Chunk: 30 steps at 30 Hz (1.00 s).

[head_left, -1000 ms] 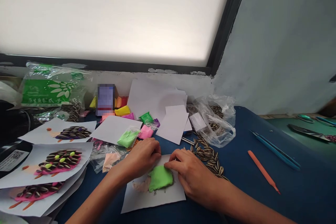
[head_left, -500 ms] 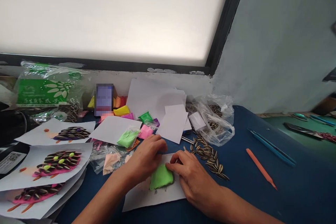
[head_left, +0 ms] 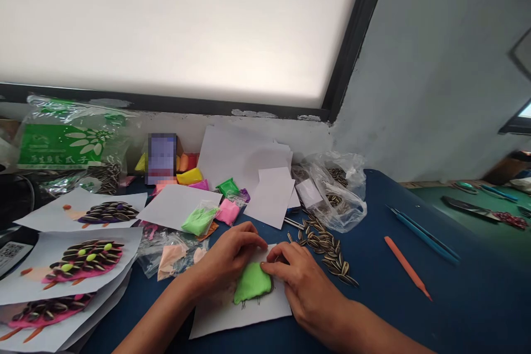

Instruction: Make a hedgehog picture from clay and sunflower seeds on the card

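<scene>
A flat piece of bright green modelling clay (head_left: 252,283) lies on a small white sheet (head_left: 224,318) in front of me. Short pen lines show on the paper just below the clay. My left hand (head_left: 232,249) is curled round the clay's upper left side, its bent fingers over the far edge and its thumb mostly hidden. With thumb and forefinger together, my right hand (head_left: 296,274) presses the clay's upper right edge. Loose striped sunflower seeds (head_left: 326,249) are scattered just beyond my right hand.
To the left lie sheets with seed-and-clay hedgehogs (head_left: 83,263). Behind my hands are packets of coloured clay (head_left: 201,219), blank paper (head_left: 267,196) and a plastic bag of seeds (head_left: 332,193). An orange tool (head_left: 409,269) and blue tweezers (head_left: 423,235) lie at right.
The view has shifted slightly, so most things sit a little further left. My left fingers have reached a bit further right over the clay's far edge; my right hand stays at its edge.
</scene>
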Tool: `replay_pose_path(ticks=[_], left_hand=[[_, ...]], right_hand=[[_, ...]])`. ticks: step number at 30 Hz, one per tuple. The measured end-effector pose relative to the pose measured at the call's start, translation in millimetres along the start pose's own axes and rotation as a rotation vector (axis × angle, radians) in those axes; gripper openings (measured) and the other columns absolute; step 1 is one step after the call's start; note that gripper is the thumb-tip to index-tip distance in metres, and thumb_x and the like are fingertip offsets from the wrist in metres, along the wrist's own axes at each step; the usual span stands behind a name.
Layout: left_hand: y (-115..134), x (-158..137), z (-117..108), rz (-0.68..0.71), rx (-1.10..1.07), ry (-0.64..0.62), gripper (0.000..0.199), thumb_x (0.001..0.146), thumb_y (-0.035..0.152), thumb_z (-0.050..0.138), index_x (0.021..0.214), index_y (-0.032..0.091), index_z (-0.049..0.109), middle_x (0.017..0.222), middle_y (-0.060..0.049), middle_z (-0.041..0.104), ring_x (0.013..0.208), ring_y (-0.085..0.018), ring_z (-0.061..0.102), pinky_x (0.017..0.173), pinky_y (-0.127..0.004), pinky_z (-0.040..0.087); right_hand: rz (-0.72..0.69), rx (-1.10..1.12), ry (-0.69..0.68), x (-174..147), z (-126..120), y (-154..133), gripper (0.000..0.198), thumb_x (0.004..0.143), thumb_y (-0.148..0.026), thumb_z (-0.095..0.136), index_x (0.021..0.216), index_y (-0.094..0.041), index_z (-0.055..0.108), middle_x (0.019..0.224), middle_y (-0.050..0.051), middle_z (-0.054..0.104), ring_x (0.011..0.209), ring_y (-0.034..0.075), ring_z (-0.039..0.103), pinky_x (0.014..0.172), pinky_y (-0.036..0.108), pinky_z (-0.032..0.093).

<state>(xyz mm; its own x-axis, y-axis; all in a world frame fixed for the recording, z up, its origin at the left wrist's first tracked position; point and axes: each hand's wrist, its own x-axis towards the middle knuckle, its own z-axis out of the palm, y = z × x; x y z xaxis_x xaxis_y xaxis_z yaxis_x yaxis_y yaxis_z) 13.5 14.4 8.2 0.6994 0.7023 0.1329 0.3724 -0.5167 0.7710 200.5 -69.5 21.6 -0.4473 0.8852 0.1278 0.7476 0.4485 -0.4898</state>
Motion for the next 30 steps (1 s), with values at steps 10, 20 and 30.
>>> replay_pose_path(ticks=[10,20,30], left_hand=[[-8.9,-0.8,6.0,0.043,-0.070,0.062,0.030,0.092,0.021,0.044,0.089,0.018,0.073,0.087,-0.006,0.058,0.077,-0.015,0.056,0.066,-0.025,0.042],[-7.9,-0.5,5.3,0.041,-0.077,0.061,0.028,0.093,0.019,0.046,0.087,0.018,0.074,0.085,-0.004,0.056,0.076,-0.015,0.055,0.066,-0.025,0.040],[-8.6,0.3,5.4,0.056,-0.061,0.057,0.030,0.093,0.019,0.045,0.083,0.017,0.073,0.084,-0.004,0.056,0.074,-0.015,0.054,0.065,-0.025,0.041]], right_hand=[[0.053,-0.056,-0.062,5.1,-0.5,-2.0,0.061,0.075,0.007,0.041,0.127,-0.020,0.058,0.111,0.009,0.056,0.099,0.022,0.050,0.091,0.039,0.041],[0.031,-0.049,-0.035,8.0,0.4,-0.6,0.052,0.077,0.007,0.044,0.116,-0.020,0.066,0.109,0.009,0.057,0.099,0.021,0.050,0.090,0.037,0.038],[-0.002,-0.148,-0.056,15.1,1.6,-4.8,0.040,0.079,0.002,0.048,0.103,-0.022,0.069,0.102,0.007,0.056,0.090,0.019,0.050,0.084,0.036,0.038]])
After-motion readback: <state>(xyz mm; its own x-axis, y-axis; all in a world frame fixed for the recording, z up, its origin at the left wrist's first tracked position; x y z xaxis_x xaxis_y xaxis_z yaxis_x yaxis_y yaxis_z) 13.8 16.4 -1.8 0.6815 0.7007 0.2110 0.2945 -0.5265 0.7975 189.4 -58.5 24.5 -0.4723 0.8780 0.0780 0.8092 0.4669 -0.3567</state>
